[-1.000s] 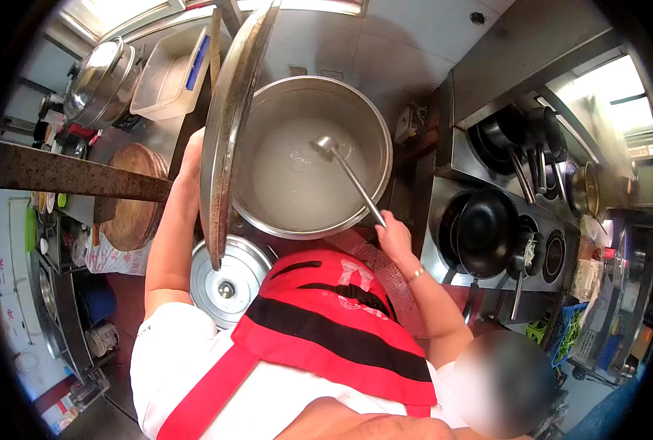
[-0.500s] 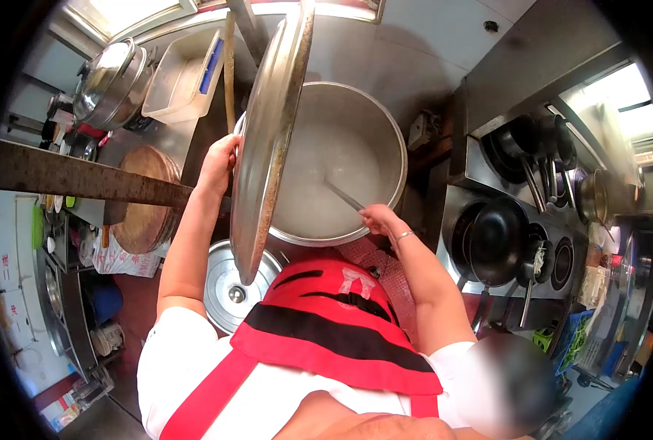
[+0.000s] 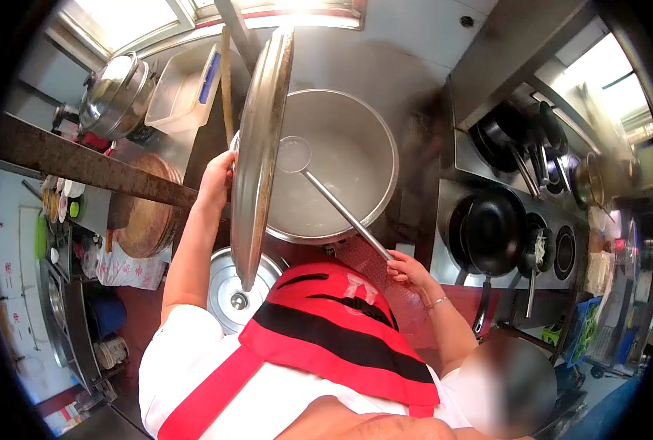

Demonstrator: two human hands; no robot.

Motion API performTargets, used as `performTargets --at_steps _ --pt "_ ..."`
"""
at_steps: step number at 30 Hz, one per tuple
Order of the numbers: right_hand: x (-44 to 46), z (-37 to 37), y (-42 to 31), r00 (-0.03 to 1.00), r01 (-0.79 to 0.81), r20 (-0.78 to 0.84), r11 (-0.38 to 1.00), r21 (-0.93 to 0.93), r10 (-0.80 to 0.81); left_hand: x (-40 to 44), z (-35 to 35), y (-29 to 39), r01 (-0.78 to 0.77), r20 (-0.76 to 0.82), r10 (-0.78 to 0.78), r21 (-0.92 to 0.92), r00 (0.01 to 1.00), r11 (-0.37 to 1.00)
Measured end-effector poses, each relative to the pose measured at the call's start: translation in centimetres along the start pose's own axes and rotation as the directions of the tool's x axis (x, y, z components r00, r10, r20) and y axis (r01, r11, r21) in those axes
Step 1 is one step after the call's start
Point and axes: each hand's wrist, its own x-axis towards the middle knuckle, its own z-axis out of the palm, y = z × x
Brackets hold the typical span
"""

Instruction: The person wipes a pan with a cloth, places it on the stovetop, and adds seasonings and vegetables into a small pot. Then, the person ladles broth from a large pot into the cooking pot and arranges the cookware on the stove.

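My left hand (image 3: 216, 180) grips the edge of a large metal lid (image 3: 259, 158), which stands almost on edge over the left side of a big stockpot (image 3: 394, 172). Cloudy whitish liquid (image 3: 334, 183) lies inside the pot. My right hand (image 3: 411, 271) is closed around the end of a long-handled ladle (image 3: 347, 216), to the right of the pot's near rim. The ladle's round bowl is above the liquid, close to the lid. Part of the pot's left rim is hidden by the lid.
Another round metal lid (image 3: 227, 293) lies low at my left. A plastic bin (image 3: 180, 92), a steel pot (image 3: 114, 103) and a round wooden board (image 3: 147, 220) are on the left. Black woks (image 3: 497, 231) sit on the stove at right. A rusty beam (image 3: 84, 165) crosses the left side.
My right hand has moved back and right, away from the pot. The ladle's bowl, hidden in the liquid before, now shows raised near the lid. My left hand still holds the lid.
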Motion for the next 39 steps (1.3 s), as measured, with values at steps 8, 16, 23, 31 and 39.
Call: performTargets --at_steps 8,16,23,31,39 --pt "-12.8 -0.5 5.3 0.986 0.095 -0.135 0.995 -0.003 -0.095 -1.9 0.6 -3.3 0.027 0.087 -0.019 -0.093 0.996 0.995" --pt "-28.2 0.1 14.9 0.928 0.194 -0.344 0.975 0.108 -0.146 -7.2 4.5 -5.2 -0.018 0.131 0.026 -0.061 0.991 0.998" --pt "-40.4 1.7 26.3 0.847 0.250 -0.523 0.942 0.224 -0.101 -10.4 8.5 -7.7 -0.001 0.095 0.003 -0.022 0.995 1.000" --pt "-49.0 5.0 34.3 0.726 0.544 -0.661 0.747 0.383 -0.190 -12.0 13.5 -9.6 0.047 0.099 -0.059 0.118 0.993 0.992" --pt "-52.4 3.3 34.1 0.498 0.735 -0.833 0.628 0.258 -0.241 -12.4 17.2 -10.3 0.041 0.152 -0.070 0.189 0.986 0.981"
